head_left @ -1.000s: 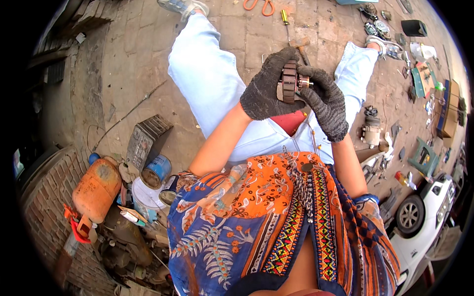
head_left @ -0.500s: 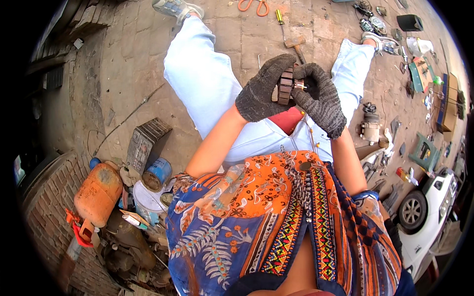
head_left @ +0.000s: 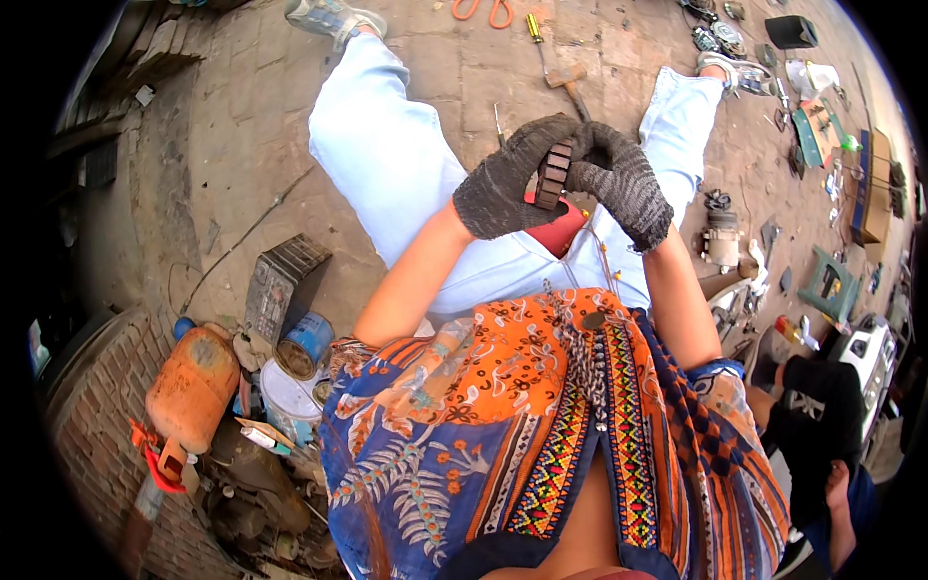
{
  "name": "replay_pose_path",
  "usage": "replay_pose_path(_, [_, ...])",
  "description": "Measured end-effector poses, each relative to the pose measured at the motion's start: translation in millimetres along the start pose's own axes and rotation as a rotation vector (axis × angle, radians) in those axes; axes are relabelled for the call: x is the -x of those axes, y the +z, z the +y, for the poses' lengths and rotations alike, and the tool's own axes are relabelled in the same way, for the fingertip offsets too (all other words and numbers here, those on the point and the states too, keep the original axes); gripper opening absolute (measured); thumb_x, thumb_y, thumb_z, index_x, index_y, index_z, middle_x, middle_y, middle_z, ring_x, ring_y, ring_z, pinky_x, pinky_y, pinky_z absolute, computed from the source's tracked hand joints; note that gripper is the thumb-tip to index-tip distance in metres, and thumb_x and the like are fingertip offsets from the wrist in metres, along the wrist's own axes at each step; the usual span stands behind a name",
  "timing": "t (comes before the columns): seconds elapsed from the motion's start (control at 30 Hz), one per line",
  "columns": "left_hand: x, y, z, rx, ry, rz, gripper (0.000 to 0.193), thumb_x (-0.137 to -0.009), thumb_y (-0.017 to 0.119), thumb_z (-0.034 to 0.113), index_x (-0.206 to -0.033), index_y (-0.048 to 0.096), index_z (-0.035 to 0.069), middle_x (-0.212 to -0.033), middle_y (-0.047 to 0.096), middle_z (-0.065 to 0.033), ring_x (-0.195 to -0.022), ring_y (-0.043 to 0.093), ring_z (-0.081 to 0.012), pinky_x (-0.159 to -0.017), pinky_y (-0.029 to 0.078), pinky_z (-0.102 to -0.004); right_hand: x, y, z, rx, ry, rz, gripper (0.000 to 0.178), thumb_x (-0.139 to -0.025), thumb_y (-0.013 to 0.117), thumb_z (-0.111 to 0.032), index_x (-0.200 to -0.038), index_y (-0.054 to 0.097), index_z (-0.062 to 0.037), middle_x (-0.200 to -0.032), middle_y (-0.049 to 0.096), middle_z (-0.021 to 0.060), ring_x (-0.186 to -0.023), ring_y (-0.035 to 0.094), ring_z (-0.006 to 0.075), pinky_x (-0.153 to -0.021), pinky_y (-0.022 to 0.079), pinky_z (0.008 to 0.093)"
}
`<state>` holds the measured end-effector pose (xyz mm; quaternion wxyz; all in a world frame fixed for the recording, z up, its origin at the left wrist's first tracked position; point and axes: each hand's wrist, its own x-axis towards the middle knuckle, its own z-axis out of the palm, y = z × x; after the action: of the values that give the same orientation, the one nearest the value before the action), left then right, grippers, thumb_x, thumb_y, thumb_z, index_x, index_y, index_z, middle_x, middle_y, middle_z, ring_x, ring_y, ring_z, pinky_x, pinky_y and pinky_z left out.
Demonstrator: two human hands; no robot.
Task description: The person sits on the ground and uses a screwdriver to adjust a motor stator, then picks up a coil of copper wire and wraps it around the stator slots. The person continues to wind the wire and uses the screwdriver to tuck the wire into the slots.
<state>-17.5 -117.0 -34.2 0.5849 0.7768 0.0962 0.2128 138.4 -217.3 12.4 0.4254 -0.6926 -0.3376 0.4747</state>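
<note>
Both my hands wear dark grey knit gloves and meet above my lap. My left hand (head_left: 505, 186) wraps round a motor armature (head_left: 553, 175), whose dark slotted core shows between finger and thumb. My right hand (head_left: 626, 184) is closed over the other end of the armature, its thumb against the core. The copper end is hidden by the right glove. Just beyond the hands, on the paving, lie a hammer (head_left: 570, 85), a screwdriver with a yellow handle (head_left: 535, 29) and a thin pointed tool (head_left: 499, 124).
Orange-handled scissors or pliers (head_left: 483, 12) lie farther off. At left are an orange gas cylinder (head_left: 193, 382), a blue can (head_left: 307, 340) and a metal housing (head_left: 275, 285). To the right are a compressor-like part (head_left: 721, 242), a green case (head_left: 829, 283) and another person's hand (head_left: 837, 483).
The armature has turned in my hands, and its copper end has gone out of sight behind my right glove. Another person in black has come into view at lower right.
</note>
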Motion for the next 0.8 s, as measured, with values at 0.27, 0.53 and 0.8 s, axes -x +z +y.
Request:
replay_pose_path(0.27, [1,1,-6,0.025,-0.037,-0.048,0.085,-0.062,0.081,0.01,-0.135,0.037,0.007,-0.128,0.046,-0.0132,-0.118,0.048,-0.0283,-0.101,0.039,-0.0384,-5,-1,20,-0.423,0.246,-0.055,0.023,-0.081,0.063,-0.019,-0.093,0.06,0.0004,-0.085,0.063,0.0057,-0.075,0.06,0.0139,-0.067,0.052,0.0285])
replay_pose_path(0.53, [3,4,-13,0.231,-0.09,-0.085,0.086,-0.062,0.081,0.009,-0.135,0.036,0.008,-0.128,0.046,-0.0106,-0.118,0.047,-0.0223,-0.099,0.04,-0.035,-7,-7,54,-0.014,-0.143,-0.09,0.027,-0.084,0.059,-0.018,-0.103,0.06,0.0019,-0.091,0.064,0.0072,-0.081,0.063,0.0166,-0.071,0.053,0.0296])
replay_pose_path(0.8, [1,2,-15,0.094,-0.098,-0.051,0.09,-0.06,0.083,0.009,-0.136,0.034,0.007,-0.125,0.047,-0.0103,-0.115,0.048,-0.0208,-0.097,0.042,-0.0337,5,1,27,-0.011,0.004,0.058,0.03,-0.08,0.071,-0.012,-0.104,0.059,0.0014,-0.097,0.064,0.0094,-0.09,0.062,0.0141,-0.079,0.052,0.0287])
